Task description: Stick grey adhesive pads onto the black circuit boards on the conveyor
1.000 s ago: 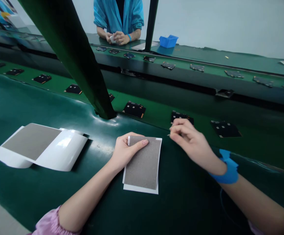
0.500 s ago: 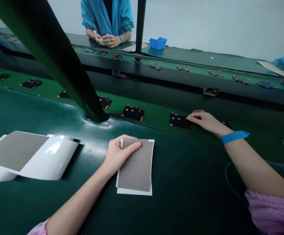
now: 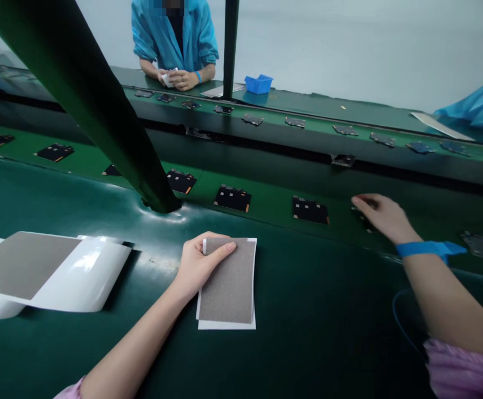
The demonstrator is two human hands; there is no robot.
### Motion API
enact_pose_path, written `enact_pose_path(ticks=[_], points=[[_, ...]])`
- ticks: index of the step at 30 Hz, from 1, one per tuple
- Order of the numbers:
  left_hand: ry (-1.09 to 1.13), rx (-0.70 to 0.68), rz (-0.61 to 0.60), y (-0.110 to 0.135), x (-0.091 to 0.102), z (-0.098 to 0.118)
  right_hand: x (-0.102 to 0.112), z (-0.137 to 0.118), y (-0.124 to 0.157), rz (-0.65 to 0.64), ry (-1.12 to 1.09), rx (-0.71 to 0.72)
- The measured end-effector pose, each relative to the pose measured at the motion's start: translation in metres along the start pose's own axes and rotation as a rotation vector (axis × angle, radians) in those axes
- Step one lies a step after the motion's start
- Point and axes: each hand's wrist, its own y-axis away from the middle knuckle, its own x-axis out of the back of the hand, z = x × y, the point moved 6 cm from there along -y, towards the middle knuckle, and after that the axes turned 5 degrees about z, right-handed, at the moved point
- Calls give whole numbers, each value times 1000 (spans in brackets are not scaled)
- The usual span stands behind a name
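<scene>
My left hand (image 3: pixel 197 263) pinches the top left corner of a grey sheet (image 3: pixel 228 288) on white backing that lies flat on the green bench. My right hand (image 3: pixel 380 216) reaches out over the conveyor belt (image 3: pixel 266 202) and rests on a dark board that is mostly hidden beneath it; its fingers are blurred. A blue strap (image 3: pixel 426 248) circles that wrist. To the left of this hand another dark board (image 3: pixel 310 210) lies on the belt.
A thick green post (image 3: pixel 100 111) rises from the bench at the left. A larger grey sheet with curled white backing (image 3: pixel 45 274) lies far left. Several dark boards ride both belts. A person in a blue coat (image 3: pixel 174 41) works across the line beside a blue bin (image 3: pixel 258 83).
My right hand left the sheet, reached to a dark board on the belt, then slid right to the following board. My left hand stayed on the sheet's corner.
</scene>
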Motion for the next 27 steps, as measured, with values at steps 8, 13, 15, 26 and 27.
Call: enact_pose_path(ticks=[8, 13, 15, 26, 27], points=[[-36, -2, 20, 0, 1, 1, 32, 83, 17, 96, -15, -425], [-61, 29, 44, 2, 3, 1, 67, 86, 23, 516, -224, -299], [-60, 27, 49, 3, 3, 1, 67, 79, 25, 507, -116, -193], [-49, -19, 47, 2, 3, 1, -20, -13, 24, -111, 52, 129], [-41, -23, 49, 3, 3, 0, -21, -14, 22, -128, 9, 105]])
